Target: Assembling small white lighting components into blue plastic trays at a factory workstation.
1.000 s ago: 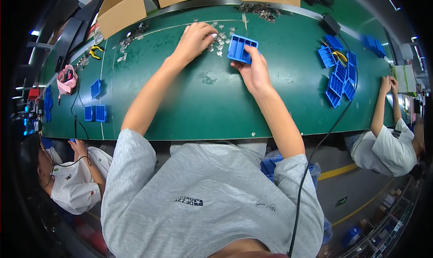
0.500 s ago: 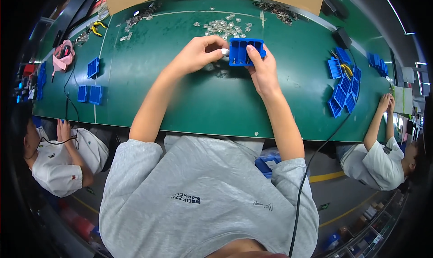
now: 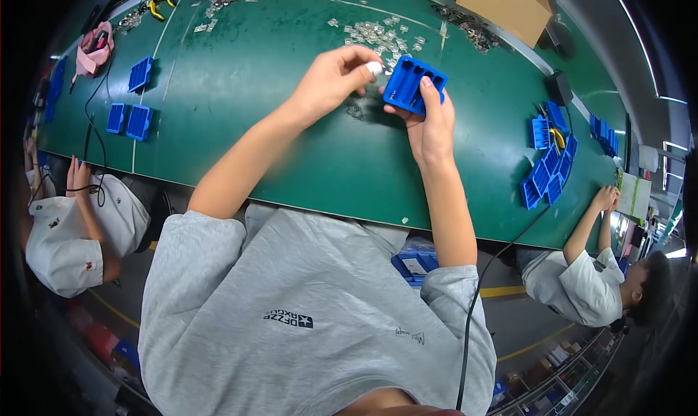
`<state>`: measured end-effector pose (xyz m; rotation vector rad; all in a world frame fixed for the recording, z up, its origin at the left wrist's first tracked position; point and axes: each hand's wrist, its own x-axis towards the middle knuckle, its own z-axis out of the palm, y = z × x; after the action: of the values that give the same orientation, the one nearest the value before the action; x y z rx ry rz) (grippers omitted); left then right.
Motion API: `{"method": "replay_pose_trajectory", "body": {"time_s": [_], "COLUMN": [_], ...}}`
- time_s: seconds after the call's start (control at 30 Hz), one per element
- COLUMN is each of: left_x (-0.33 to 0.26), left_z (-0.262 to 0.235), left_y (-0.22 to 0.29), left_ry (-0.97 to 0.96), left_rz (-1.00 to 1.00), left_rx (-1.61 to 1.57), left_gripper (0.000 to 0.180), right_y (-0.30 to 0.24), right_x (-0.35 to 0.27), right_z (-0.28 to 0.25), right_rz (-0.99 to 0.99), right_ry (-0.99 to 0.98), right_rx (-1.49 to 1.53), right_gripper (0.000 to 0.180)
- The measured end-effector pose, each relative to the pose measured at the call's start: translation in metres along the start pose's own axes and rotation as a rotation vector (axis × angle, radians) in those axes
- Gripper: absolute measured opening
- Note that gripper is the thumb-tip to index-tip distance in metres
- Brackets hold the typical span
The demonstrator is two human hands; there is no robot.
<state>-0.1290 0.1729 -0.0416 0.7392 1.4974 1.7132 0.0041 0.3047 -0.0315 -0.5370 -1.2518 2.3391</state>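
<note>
Holding the blue tray (image 3: 405,85), the right hand (image 3: 434,123) partly hides it.

An open blue case (image 3: 399,90) with long compartments is held above the green surface (image 3: 327,169) by the right grip (image 3: 431,129), the thumb (image 3: 429,92) being laid across its open side. The left grip (image 3: 327,85), its thumb tip wearing a white cover (image 3: 374,68), is positioned just beside the case; whether anything is pinched there cannot be told. Beyond, small silvery pieces (image 3: 372,35) are scattered, and a dark heap of metal parts (image 3: 471,32) is placed near a cardboard box (image 3: 505,9). At right, a cluster of blue cases (image 3: 542,174) is gathered around yellow-handled pliers (image 3: 557,137); at left, three similar cases (image 3: 139,122) are set near a pink cloth (image 3: 86,61).
</note>
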Motion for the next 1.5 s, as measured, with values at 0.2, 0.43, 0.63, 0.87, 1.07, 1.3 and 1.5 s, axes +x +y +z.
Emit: {"method": "replay_pose_trajectory", "body": {"time_s": [0.2, 0.43, 0.63, 0.87, 1.07, 1.3, 1.5], "left_x": [-0.002, -0.005, -0.007, -0.007, -0.004, -0.004, -0.005], "left_z": [0.000, 0.003, 0.002, 0.005, 0.006, 0.015, 0.023], "left_y": [0.003, 0.001, -0.001, -0.002, -0.009, -0.014, -0.017], "left_ry": [0.150, 0.128, 0.121, 0.121, 0.105, -0.002, 0.013], "left_rz": [0.348, 0.511, 0.479, 0.511, 0.358, -0.163, -0.112], "left_rx": [0.533, 0.736, 0.786, 0.900, 0.663, -0.003, -0.158], "left_gripper": [0.014, 0.014, 0.015, 0.017, 0.018, 0.033, 0.031], "right_y": [0.010, 0.014, 0.015, 0.015, 0.013, 0.018, 0.025], "right_x": [0.003, -0.001, -0.001, -0.002, -0.004, -0.006, -0.010], "right_z": [-0.004, -0.001, 0.000, -0.001, 0.002, 0.003, 0.000], "right_rz": [0.171, 0.192, 0.188, 0.195, 0.187, 0.027, -0.197], "right_ry": [-0.001, 0.023, 0.012, -0.007, 0.022, 0.029, 0.063], "right_rx": [-0.161, -0.338, -0.322, -0.338, -0.302, -0.262, -0.513], "right_gripper": [0.034, 0.033, 0.033, 0.033, 0.030, 0.030, 0.037]}}
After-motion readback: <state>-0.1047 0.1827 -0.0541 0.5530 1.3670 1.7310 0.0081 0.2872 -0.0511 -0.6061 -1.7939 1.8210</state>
